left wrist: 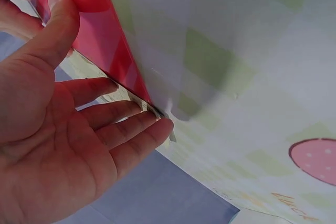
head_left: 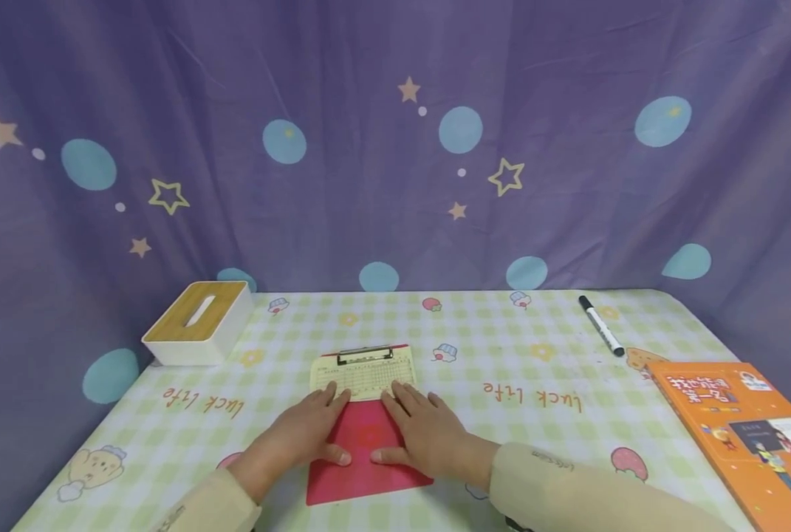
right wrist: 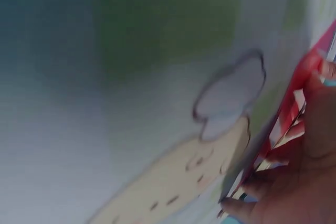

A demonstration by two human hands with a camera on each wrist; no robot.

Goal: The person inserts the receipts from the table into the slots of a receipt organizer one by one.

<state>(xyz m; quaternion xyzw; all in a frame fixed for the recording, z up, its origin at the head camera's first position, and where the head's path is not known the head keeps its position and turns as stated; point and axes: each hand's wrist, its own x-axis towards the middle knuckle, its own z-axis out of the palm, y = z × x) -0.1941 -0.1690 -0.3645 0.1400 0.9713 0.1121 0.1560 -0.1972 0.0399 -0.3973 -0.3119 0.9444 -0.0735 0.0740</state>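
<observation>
A red clipboard [head_left: 368, 484] lies on the table in front of me, its metal clip [head_left: 365, 355] at the far end. Under the clip is a pale yellow sheet with a printed grid [head_left: 368, 375], covering the upper part of the board. My left hand [head_left: 305, 428] rests on the board's left side, fingertips at the sheet's lower edge. From the right, my right hand [head_left: 431, 436] lies in the same way, fingers extended onto the sheet. Both thumbs point inward over the bare red surface. The left wrist view shows the left hand [left wrist: 58, 145] with fingers nearly straight along the clipboard [left wrist: 100, 30].
A white tissue box with a wooden lid [head_left: 199, 314] stands at the back left. Toward the back right lies a black-and-white marker [head_left: 601, 326]. An orange book [head_left: 734, 436] is at the right edge. A checked cloth [head_left: 501, 347] covers the table, with a purple curtain [head_left: 368, 207] behind.
</observation>
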